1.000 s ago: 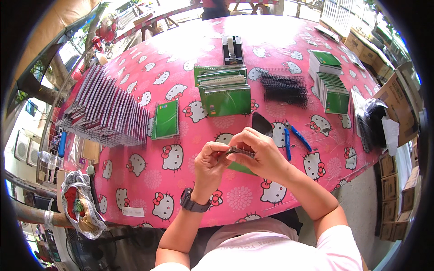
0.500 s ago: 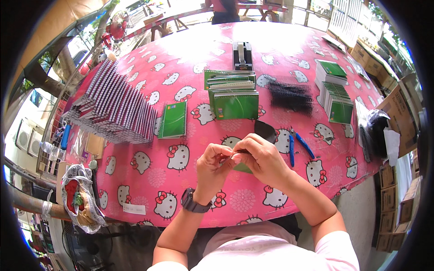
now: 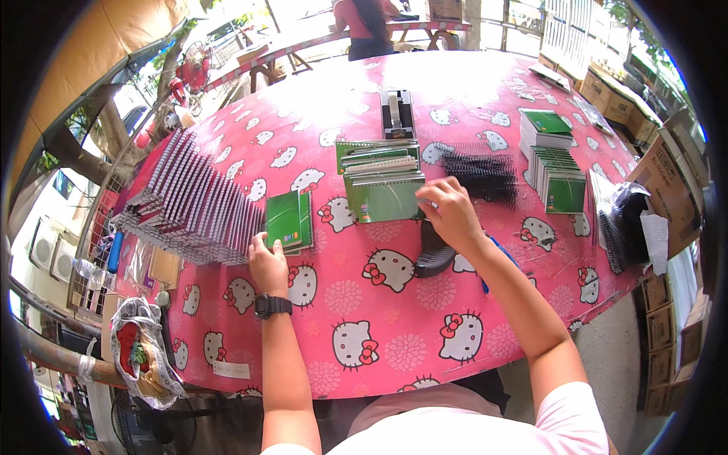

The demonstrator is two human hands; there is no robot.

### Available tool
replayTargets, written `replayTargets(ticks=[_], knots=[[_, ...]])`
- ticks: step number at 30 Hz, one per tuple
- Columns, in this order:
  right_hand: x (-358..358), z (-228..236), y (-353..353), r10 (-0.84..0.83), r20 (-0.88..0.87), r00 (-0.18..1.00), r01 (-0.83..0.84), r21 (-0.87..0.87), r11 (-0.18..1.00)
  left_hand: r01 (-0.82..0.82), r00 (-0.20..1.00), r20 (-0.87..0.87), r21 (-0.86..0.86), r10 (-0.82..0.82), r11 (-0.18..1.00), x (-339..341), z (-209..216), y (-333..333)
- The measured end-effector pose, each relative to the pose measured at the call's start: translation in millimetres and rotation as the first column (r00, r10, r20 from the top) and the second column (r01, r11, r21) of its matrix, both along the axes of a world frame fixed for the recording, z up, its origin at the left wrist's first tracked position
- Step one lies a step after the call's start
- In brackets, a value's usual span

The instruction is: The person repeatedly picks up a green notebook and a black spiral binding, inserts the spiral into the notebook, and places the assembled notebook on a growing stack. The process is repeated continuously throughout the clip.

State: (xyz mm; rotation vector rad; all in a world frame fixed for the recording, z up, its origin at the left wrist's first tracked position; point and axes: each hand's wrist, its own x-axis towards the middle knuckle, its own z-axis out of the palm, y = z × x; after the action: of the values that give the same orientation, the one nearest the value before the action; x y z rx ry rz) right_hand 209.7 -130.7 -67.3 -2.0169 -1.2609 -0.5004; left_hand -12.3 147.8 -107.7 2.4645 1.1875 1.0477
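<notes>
My left hand (image 3: 269, 263) grips the lower edge of a green notebook (image 3: 283, 218), its thumb on the cover. That notebook lies over another green one, slightly offset. To the right, my right hand (image 3: 453, 214) reaches to the right edge of a stack of green notebooks (image 3: 388, 201). Its fingers are bent and apart, close to the front cover; whether they touch it is unclear. Below this hand lies a dark, rounded black object (image 3: 435, 254) whose kind I cannot make out. Blue-handled pliers (image 3: 486, 285) are mostly hidden behind my right forearm.
A long row of spiral-bound notebooks (image 3: 193, 201) stands at the left. Black spiral coils (image 3: 481, 176) lie heaped right of centre, beside more green notebooks (image 3: 560, 182). A black-framed device (image 3: 396, 117) sits behind the middle stack. A plastic bag (image 3: 140, 349) hangs at the near left edge.
My hands were together over a green notebook at the centre; now they are apart. The left has carried a notebook left onto another one, and the right has moved up to the middle stack.
</notes>
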Motion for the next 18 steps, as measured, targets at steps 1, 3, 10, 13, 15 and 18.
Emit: replayTargets(ticks=[1,3,10,13,15,18], knots=[[2,1,17,-0.016,0.067,0.998,0.014,0.023,1.0,-0.077,0.995,-0.059,-0.009,0.077,0.997,-2,1,-2],[10,0,43,-0.084,0.203,0.976,0.074,0.053,0.996,-0.06,0.996,-0.059,0.154,0.07,0.986,-3,-1,-4],[32,5,65,-0.078,0.14,0.987,0.08,-0.014,0.997,-0.008,0.99,-0.138,0.149,0.029,0.989,-8,7,-8],[6,30,54,0.116,-0.03,0.993,-0.111,0.139,0.984,0.02,0.993,0.105,0.284,-0.052,0.959,-5,34,-27],[-29,47,32,0.252,-0.14,0.958,-0.232,0.142,0.962,0.132,0.932,0.263,0.398,-0.251,0.908,1,73,-71],[-78,49,-3,0.38,-0.229,0.896,-0.37,0.087,0.925,0.471,0.837,0.043,0.449,-0.545,0.759,6,97,-136]])
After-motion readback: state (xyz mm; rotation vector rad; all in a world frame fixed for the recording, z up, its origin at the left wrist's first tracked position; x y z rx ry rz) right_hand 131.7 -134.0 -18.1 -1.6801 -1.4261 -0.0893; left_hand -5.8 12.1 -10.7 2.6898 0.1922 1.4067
